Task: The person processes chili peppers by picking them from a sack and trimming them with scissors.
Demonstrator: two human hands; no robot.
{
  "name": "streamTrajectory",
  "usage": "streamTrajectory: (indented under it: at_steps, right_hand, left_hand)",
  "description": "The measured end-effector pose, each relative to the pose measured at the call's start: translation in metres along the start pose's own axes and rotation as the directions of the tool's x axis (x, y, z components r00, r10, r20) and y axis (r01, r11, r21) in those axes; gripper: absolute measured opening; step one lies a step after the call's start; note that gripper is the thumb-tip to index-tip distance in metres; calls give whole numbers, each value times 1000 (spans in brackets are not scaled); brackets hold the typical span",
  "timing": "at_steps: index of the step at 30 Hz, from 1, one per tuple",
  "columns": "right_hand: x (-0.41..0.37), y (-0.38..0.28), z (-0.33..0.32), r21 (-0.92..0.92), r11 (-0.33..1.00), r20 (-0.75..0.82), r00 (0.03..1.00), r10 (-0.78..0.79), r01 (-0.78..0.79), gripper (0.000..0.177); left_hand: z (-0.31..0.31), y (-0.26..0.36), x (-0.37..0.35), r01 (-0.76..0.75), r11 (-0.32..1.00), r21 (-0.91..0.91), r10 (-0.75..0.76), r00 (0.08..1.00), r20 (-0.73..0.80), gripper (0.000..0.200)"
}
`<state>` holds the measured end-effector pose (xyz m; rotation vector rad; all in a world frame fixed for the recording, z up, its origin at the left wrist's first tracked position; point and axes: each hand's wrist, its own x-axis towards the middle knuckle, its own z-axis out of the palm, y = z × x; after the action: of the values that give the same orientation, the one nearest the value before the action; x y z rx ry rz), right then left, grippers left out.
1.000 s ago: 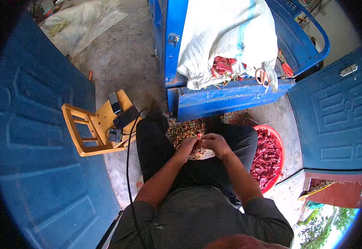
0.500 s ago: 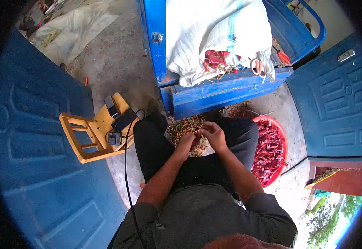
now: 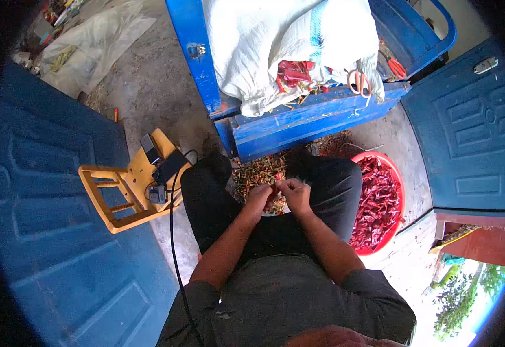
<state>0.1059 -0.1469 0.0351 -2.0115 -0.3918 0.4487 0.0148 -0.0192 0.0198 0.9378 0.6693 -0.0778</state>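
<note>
My left hand point(image 3: 258, 199) and my right hand point(image 3: 295, 195) meet between my knees, both with fingers closed. A dark red dried chili point(image 3: 273, 194) shows in part in my left fingers. My right finger and thumb pinch at its upper end; the fingers hide most of it. Below the hands, on the floor, lies a heap of chili stems and scraps point(image 3: 255, 174). To the right of my right knee, a red basin point(image 3: 402, 196) holds many dried red chilies point(image 3: 374, 205).
A white woven sack point(image 3: 252, 52) with red chilies at its mouth lies on a blue cart point(image 3: 322, 118). Scissors point(image 3: 358, 84) and red-handled cutters point(image 3: 396, 68) lie beside it. At left stands a wooden chair point(image 3: 113, 194) with electronic devices; a black cable point(image 3: 174, 248) runs to me.
The view has shifted slightly. My right hand has come down a little closer to my left, and its fingers are more bunched at the chili.
</note>
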Motion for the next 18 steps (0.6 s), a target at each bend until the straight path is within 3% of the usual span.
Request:
streamTrajectory:
  at_steps: [3, 5, 7, 9, 13, 15, 16, 17, 18]
  right_hand:
    - [10, 13, 6, 10, 996, -51, 995, 90, -90, 24]
    - [17, 21, 7, -76, 997, -167, 986, -29, 17, 26]
    - [14, 2, 0, -107, 994, -188, 982, -14, -6, 28]
    - [16, -1, -3, -269, 963, -231, 971, -66, 1, 29]
    - [24, 28, 2, -158, 987, -312, 948, -59, 9, 29]
    - [35, 51, -10, 46, 968, -338, 908, 247, -246, 28]
    - [38, 45, -18, 59, 950, -342, 888, 307, -306, 27]
    - [39, 39, -18, 63, 948, -343, 885, 314, -312, 27]
    - [36, 37, -18, -46, 985, -231, 961, 153, -168, 26]
  left_hand:
    - [1, 3, 5, 99, 995, 28, -99, 995, 0, 19]
    - [5, 1, 10, 98, 995, 11, -98, 995, 10, 18]
    - [7, -1, 12, 99, 995, -9, -99, 995, 23, 17]
    - [10, 3, 13, 140, 985, -99, -134, 989, 67, 16]
    - [18, 12, 7, 166, 980, -105, -166, 986, 8, 16]
    - [17, 16, 2, 104, 979, -177, -101, 995, 26, 15]
    - [10, 14, 3, 103, 978, -183, -99, 995, 30, 14]
    - [4, 11, 3, 110, 978, -179, -106, 994, 30, 14]
    - [2, 13, -1, 99, 981, -169, -96, 995, 26, 14]
